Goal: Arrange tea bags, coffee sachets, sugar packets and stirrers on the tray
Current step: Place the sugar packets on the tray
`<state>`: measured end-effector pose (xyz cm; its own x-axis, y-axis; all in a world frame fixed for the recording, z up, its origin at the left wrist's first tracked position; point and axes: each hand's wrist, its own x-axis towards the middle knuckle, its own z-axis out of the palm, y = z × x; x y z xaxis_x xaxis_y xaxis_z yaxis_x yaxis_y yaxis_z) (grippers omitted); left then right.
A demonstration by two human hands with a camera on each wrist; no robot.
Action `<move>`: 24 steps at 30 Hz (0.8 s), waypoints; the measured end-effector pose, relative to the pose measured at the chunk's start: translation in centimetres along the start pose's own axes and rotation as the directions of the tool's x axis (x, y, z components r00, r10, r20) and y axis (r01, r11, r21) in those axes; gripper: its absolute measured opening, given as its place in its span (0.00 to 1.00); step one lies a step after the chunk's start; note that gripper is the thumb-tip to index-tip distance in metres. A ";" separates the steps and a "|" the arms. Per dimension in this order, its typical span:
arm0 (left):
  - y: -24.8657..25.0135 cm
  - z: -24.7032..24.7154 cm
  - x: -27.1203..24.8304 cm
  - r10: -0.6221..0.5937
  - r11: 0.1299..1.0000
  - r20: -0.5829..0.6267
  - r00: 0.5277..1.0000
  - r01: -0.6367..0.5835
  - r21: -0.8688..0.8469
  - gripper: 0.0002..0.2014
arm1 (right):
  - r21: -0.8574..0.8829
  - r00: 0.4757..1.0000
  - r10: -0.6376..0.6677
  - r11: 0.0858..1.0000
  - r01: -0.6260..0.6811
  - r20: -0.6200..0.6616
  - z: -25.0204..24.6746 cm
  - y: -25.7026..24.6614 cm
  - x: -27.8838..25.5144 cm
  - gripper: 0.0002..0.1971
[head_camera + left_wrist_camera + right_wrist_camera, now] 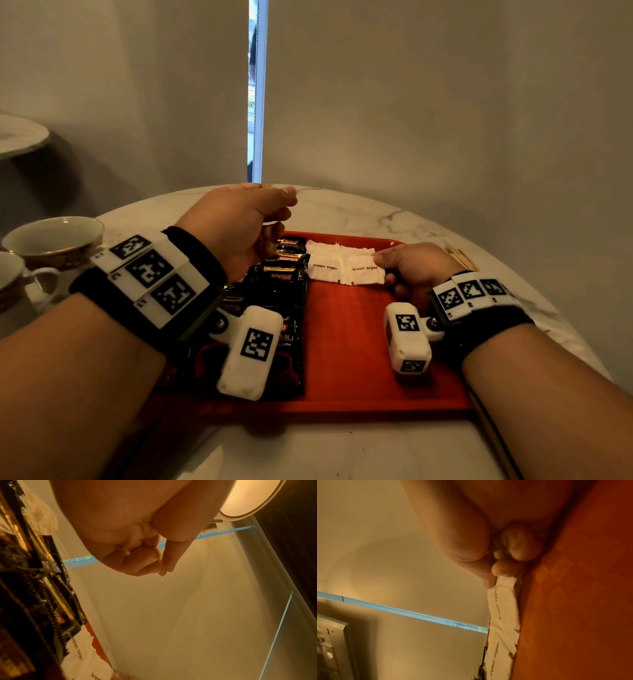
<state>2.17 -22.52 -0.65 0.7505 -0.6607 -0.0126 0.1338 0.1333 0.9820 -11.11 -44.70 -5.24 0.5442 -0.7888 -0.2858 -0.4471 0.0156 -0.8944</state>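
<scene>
I had the sugar packets (344, 263) in hand: white paper, printed "brown sugar", lying in a row along the tray's (346, 342) far edge beside the black coffee sachets (284, 274) on its left half. My right hand (416, 267) pinched the rightmost packet's corner between thumb and forefinger. My left hand (239, 219) hovered over the sachets, fingers curled, holding nothing. Next, I judged, meant squaring that packet, then fetching the stirrers (460, 258) off the tray's far right corner
</scene>
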 end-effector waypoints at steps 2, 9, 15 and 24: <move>0.0 0.0 0.0 0.001 1.000 0.002 1.000 -0.001 0.002 0.05 | -0.006 1.000 -0.009 1.000 0.009 -0.003 0.0 -0.1 -0.2 0.06; 0.1 0.0 -0.1 0.003 1.000 -0.005 1.000 -0.003 0.002 0.07 | -0.077 0.999 -0.034 0.997 0.032 -0.025 0.0 -0.3 -0.7 0.07; 0.2 0.1 -0.3 -0.001 1.000 -0.005 1.000 0.001 0.010 0.07 | 0.028 0.994 -0.045 0.998 0.048 -0.099 0.2 -0.4 -0.8 0.05; 0.3 0.1 -0.4 0.005 1.000 -0.006 1.000 -0.005 0.013 0.07 | 0.127 0.951 -0.022 0.992 -0.018 0.308 1.8 -2.1 -3.2 0.16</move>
<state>1.84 -22.23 -0.35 0.7551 -0.6555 -0.0087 0.1218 0.1273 0.9844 -10.62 -41.14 -3.05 0.7463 -0.5609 -0.3583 -0.3629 0.1083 -0.9255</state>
